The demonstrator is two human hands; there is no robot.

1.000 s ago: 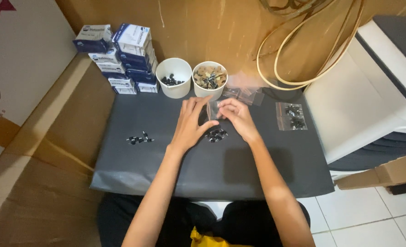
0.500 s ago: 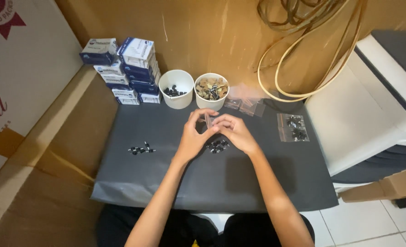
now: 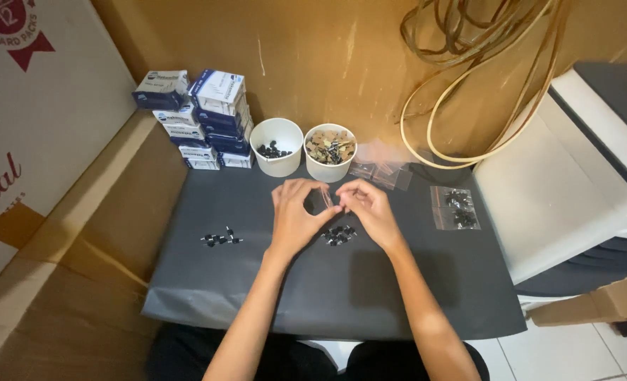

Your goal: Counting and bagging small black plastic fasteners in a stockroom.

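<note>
My left hand (image 3: 296, 215) and my right hand (image 3: 368, 209) meet over the dark grey mat (image 3: 327, 296), fingertips pinching a small clear plastic bag (image 3: 325, 198) between them. Just below the hands lies a small heap of little black parts (image 3: 338, 234). A second cluster of black parts (image 3: 220, 238) lies to the left on the mat. Behind the hands stand two white cups: one (image 3: 277, 146) with black parts, the other (image 3: 330, 152) with brownish and dark pieces.
Stacked blue-and-white small boxes (image 3: 204, 116) stand at the back left. Empty clear bags (image 3: 380, 171) lie behind the cups, filled bags (image 3: 456, 207) at the right. A white machine (image 3: 575, 176) borders the mat's right side, coiled hose (image 3: 469, 77) hangs on the wall, cardboard (image 3: 66, 233) to the left.
The view has shifted slightly, so the scene sits lower in frame. Both hands stay together over the black parts, fingers working the small clear bag a little higher.
</note>
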